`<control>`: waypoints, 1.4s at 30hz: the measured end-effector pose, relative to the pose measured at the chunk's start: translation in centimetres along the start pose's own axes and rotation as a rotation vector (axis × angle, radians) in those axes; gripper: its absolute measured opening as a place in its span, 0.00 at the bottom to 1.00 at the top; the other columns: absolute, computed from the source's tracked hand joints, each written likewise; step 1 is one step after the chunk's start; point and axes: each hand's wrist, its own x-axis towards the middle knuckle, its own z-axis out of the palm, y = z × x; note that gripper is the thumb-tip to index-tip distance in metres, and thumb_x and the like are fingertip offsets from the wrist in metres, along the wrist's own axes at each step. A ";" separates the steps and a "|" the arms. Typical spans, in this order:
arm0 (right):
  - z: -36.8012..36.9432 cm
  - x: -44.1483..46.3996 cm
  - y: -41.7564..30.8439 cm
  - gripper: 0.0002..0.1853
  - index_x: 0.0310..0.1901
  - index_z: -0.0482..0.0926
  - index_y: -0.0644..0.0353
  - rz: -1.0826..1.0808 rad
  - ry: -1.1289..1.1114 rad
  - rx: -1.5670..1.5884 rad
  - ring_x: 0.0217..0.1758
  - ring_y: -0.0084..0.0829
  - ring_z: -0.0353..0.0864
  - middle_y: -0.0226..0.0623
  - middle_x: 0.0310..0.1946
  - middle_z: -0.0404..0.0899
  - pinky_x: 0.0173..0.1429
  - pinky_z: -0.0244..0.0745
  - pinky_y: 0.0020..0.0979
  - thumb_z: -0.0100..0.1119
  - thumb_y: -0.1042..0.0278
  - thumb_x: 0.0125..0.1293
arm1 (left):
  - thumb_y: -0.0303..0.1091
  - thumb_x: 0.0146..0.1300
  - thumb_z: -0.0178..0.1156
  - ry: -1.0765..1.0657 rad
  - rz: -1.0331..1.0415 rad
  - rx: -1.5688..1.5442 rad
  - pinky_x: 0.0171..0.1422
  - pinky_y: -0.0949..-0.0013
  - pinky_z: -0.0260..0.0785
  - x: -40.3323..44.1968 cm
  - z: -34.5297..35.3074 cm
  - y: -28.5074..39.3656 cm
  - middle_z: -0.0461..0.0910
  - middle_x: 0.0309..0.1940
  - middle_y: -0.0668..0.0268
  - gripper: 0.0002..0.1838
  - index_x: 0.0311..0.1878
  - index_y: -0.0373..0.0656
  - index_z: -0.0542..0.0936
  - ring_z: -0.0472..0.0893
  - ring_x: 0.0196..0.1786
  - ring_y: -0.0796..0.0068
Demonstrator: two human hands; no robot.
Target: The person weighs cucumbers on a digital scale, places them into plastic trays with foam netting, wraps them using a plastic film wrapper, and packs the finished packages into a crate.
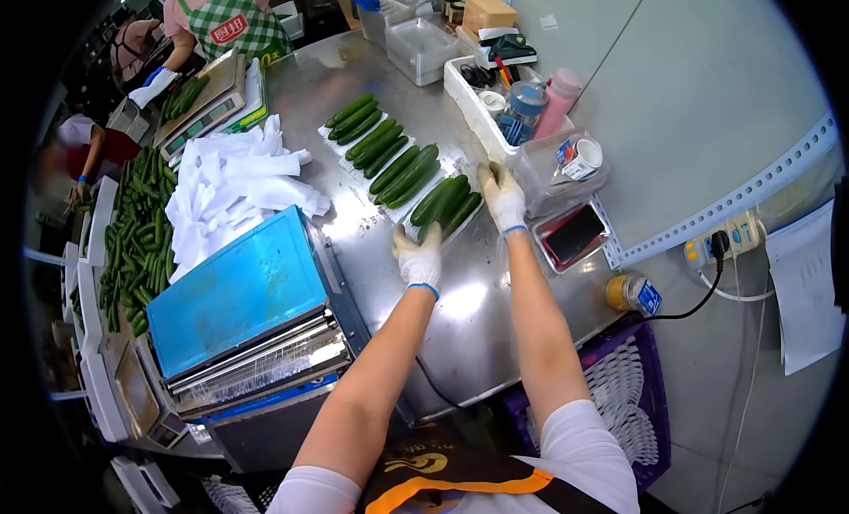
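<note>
Four rows of dark-green cucumbers (407, 174) lie on white bases (400, 211) across a steel bench (464, 337), two gloved hands at the nearest.

Glossy, smooth-looking and slightly curved, the cucumbers sit side by side within each row; the nearest group (442, 201) lies between the worker's hands. The left hand (418, 256), half open with fingers parted, reaches its near left edge; the right hand (501, 198) is loosely curved at its right end, and whether it grips the base cannot be told. Across the bench, a co-worker's green checked apron (265, 41) bears a red patch (228, 29) reading "厨邦" in white characters. The worker's own dark apron (460, 465) carries a gold emblem (416, 462); lettering above it is too small to read, as is a jar's blue label (649, 297).
</note>
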 end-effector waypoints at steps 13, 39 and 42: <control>-0.3 -1.6 3.5 0.39 0.70 0.67 0.66 0.136 -0.425 0.190 0.71 0.44 0.70 0.54 0.67 0.72 0.73 0.60 0.33 0.59 0.46 0.65 | 0.66 0.53 0.66 -0.076 -0.081 0.161 0.72 0.54 0.62 -0.9 0.3 0.3 0.67 0.66 0.39 0.50 0.71 0.38 0.67 0.71 0.67 0.41; 11.3 -25.2 -27.8 0.24 0.60 0.77 0.67 -0.161 -0.632 0.502 0.58 0.32 0.78 0.44 0.54 0.82 0.63 0.70 0.29 0.56 0.54 0.73 | 0.61 0.67 0.56 0.068 0.463 0.311 0.60 0.55 0.70 6.1 -44.2 4.0 0.79 0.49 0.42 0.33 0.61 0.41 0.79 0.79 0.54 0.44; 16.2 -29.2 -31.8 0.31 0.60 0.78 0.64 -0.192 -0.676 0.151 0.59 0.43 0.80 0.52 0.54 0.82 0.64 0.72 0.35 0.58 0.44 0.68 | 0.59 0.69 0.52 0.055 0.388 0.457 0.60 0.53 0.70 7.8 -51.0 2.6 0.80 0.48 0.40 0.30 0.59 0.43 0.80 0.79 0.53 0.40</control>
